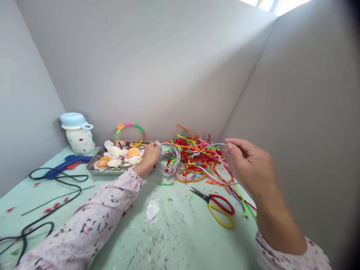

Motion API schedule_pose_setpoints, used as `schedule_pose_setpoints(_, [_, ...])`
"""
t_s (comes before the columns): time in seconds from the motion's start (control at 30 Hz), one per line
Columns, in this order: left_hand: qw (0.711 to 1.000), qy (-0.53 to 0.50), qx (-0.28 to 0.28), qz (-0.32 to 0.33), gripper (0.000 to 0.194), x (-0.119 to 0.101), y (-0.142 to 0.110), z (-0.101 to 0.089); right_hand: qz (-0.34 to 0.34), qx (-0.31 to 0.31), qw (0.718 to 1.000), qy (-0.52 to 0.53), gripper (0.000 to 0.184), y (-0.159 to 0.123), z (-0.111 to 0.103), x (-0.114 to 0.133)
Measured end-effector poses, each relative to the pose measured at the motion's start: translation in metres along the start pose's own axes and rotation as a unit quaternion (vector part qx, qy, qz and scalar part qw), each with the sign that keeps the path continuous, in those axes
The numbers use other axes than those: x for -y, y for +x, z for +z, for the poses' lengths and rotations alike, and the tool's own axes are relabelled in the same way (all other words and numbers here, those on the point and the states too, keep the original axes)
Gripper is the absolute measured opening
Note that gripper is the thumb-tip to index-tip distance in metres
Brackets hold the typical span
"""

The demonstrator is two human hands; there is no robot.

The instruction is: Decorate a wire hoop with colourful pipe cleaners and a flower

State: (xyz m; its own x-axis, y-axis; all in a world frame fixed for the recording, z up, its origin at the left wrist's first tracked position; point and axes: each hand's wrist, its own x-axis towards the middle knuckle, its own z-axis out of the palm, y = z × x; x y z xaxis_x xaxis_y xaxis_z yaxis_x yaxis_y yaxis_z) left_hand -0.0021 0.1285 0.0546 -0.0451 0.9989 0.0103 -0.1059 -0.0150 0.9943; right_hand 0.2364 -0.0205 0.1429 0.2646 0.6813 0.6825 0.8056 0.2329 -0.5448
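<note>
My left hand (149,156) reaches across the table and its fingers are closed on a bundle of white pipe cleaners (169,159) beside the shell tray. My right hand (249,162) is raised to the right of the pile, thumb and forefinger pinched on the end of a thin pale pipe cleaner (212,147) that runs left across the heap. Between the hands lies a tangled pile of coloured pipe cleaners (198,155), red, orange, green and yellow.
A metal tray (94,166) of seashells stands at the back left, a coloured pipe-cleaner ring (130,127) behind it. A white lidded jar (77,134), a blue glue gun (66,165) with black cord, red-and-yellow scissors (218,207) and a shell fragment (152,210) lie on the green table. Grey walls close in.
</note>
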Motion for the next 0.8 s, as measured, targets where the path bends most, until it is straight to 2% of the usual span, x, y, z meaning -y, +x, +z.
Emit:
schedule_pose_setpoints(0.07, [0.996,0.029,-0.063,0.05,0.026,-0.003,-0.006,-0.001,0.026,-0.008,0.999,0.04,0.026,0.001,-0.001,0.0])
schedule_pose_setpoints(0.13, [0.99,0.05,-0.088,0.095,0.033,-0.008,-0.018,0.002,0.07,0.016,0.99,0.125,0.027,0.002,-0.001,0.001])
schedule_pose_setpoints(0.17, [0.986,0.081,-0.069,0.129,0.03,-0.011,-0.027,0.005,0.094,0.04,0.978,0.181,0.027,0.003,-0.001,0.001])
schedule_pose_setpoints(0.2, [0.985,0.09,-0.024,0.143,0.025,-0.014,-0.037,0.008,0.119,0.069,0.962,0.237,0.027,0.003,0.001,0.001])
schedule_pose_setpoints(0.27, [0.988,0.054,0.103,0.103,0.026,-0.017,-0.061,0.015,0.161,0.135,0.921,0.327,0.027,0.003,0.008,0.0])
schedule_pose_setpoints(0.3, [0.987,0.021,0.145,0.069,0.03,-0.018,-0.073,0.019,0.178,0.171,0.9,0.359,0.027,0.002,0.013,-0.002])
schedule_pose_setpoints(0.37, [0.98,-0.044,0.192,0.004,0.033,-0.016,-0.094,0.023,0.209,0.233,0.861,0.402,0.028,-0.001,0.026,-0.006])
schedule_pose_setpoints(0.43, [0.97,-0.075,0.231,-0.032,0.033,-0.011,-0.11,0.022,0.241,0.273,0.828,0.425,0.029,-0.008,0.039,-0.011])
schedule_pose_setpoints(0.53, [0.962,-0.122,0.241,-0.041,0.025,-0.004,-0.119,0.015,0.282,0.295,0.786,0.464,0.031,-0.026,0.053,-0.018])
schedule_pose_setpoints(0.63, [0.952,-0.212,0.214,-0.064,0.02,0.001,-0.119,0.006,0.316,0.268,0.752,0.512,0.028,-0.053,0.061,-0.021])
schedule_pose_setpoints(0.8, [0.927,-0.312,0.179,-0.109,0.012,0.005,-0.116,0.001,0.319,0.267,0.753,0.51,0.029,-0.094,0.073,-0.017])
